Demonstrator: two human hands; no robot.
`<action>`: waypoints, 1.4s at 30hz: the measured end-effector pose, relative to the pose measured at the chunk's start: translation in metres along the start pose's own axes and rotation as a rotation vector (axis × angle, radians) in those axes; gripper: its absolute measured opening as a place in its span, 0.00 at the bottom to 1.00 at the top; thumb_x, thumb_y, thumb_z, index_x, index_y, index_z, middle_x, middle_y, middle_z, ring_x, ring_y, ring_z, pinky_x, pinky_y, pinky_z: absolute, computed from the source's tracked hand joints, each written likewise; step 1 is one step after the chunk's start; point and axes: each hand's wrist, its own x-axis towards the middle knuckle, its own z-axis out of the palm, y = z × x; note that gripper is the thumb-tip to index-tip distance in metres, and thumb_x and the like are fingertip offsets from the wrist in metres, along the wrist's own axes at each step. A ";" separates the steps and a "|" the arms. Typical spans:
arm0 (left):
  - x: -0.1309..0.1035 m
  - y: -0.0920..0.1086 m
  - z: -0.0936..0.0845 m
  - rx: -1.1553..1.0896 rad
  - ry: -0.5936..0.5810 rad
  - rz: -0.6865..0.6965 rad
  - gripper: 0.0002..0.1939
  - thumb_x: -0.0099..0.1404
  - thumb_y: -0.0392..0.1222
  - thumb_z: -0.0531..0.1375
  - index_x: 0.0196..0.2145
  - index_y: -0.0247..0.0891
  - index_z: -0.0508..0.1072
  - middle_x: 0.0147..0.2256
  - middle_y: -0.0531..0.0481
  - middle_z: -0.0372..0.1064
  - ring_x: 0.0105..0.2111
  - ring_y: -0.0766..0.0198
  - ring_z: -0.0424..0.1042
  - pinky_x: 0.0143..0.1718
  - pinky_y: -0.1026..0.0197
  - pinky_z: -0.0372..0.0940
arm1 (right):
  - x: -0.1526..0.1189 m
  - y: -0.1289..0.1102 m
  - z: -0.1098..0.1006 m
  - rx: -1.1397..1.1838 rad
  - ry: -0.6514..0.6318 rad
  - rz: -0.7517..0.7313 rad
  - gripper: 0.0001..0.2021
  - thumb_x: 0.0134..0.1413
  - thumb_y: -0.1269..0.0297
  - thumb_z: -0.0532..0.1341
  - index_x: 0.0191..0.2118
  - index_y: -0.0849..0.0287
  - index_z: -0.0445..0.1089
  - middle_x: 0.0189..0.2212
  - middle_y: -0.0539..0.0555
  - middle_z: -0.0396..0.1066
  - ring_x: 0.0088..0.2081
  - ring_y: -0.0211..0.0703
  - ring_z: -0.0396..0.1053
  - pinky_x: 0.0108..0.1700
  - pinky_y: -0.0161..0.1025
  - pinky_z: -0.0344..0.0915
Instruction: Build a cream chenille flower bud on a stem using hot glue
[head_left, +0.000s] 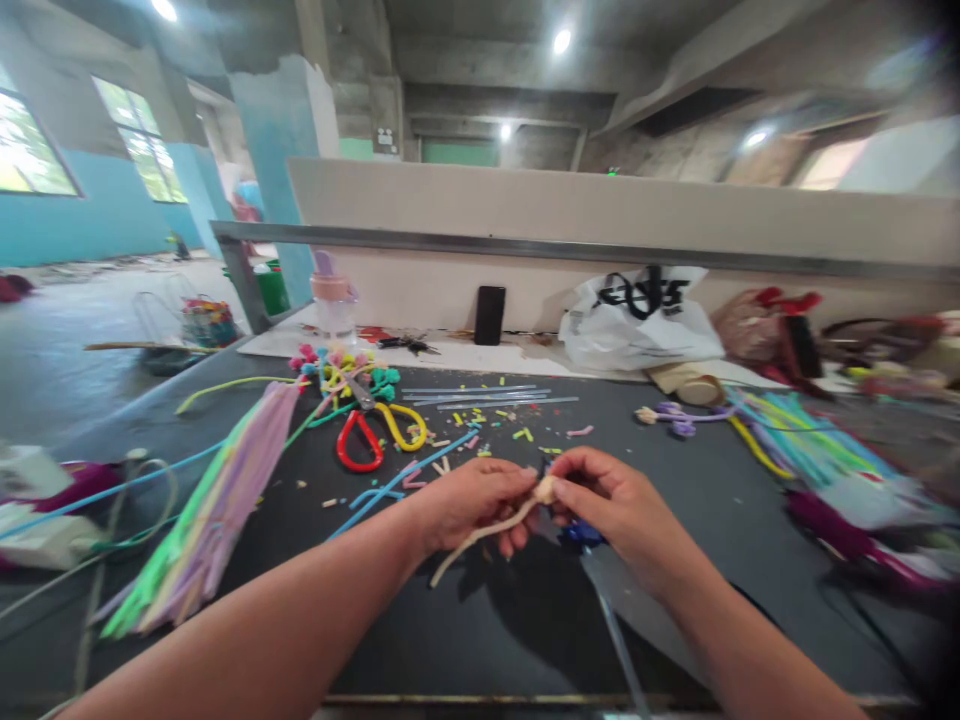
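Between my two hands is a cream pipe cleaner [487, 530], its upper end bunched into a small knot and its tail hanging down to the left. My left hand [480, 505] pinches it beside the knot, fingers curled. On the other side, my right hand [604, 492] closes thumb and forefinger on the knot. Just below my right hand is a dark blue bundle [583, 533], partly hidden, with a clear stick [619, 630] running down from its area. Scissors [361, 440] with a red and a yellow handle lie open beyond my left hand.
Pipe cleaner bundles lie at left [217, 500] and right [817, 440]. Clear sticks [487, 397] and coloured scraps are scattered beyond my hands. Along the back stand a bottle [334, 305], a phone [490, 315] and a white bag [637, 325]. Purple tools [862, 545] lie at right.
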 end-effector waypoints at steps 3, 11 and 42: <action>-0.002 0.000 0.002 -0.038 -0.050 -0.004 0.19 0.58 0.54 0.57 0.31 0.31 0.70 0.22 0.51 0.67 0.16 0.72 0.66 0.14 0.70 0.62 | -0.003 0.000 -0.003 0.047 -0.046 -0.024 0.10 0.42 0.59 0.62 0.30 0.59 0.64 0.23 0.48 0.68 0.24 0.35 0.66 0.29 0.34 0.65; -0.009 0.003 0.004 -0.089 -0.051 -0.031 0.13 0.57 0.48 0.61 0.31 0.34 0.68 0.22 0.53 0.67 0.15 0.74 0.64 0.13 0.73 0.60 | -0.010 -0.001 -0.010 -0.093 -0.048 -0.235 0.05 0.48 0.66 0.60 0.33 0.57 0.66 0.29 0.51 0.67 0.29 0.38 0.66 0.33 0.36 0.65; -0.008 0.000 0.022 0.225 0.258 0.261 0.14 0.54 0.49 0.62 0.31 0.35 0.68 0.20 0.58 0.62 0.16 0.74 0.62 0.15 0.71 0.60 | -0.008 0.000 -0.014 -0.139 -0.067 -0.321 0.04 0.48 0.68 0.60 0.34 0.58 0.66 0.31 0.51 0.65 0.29 0.37 0.65 0.32 0.36 0.64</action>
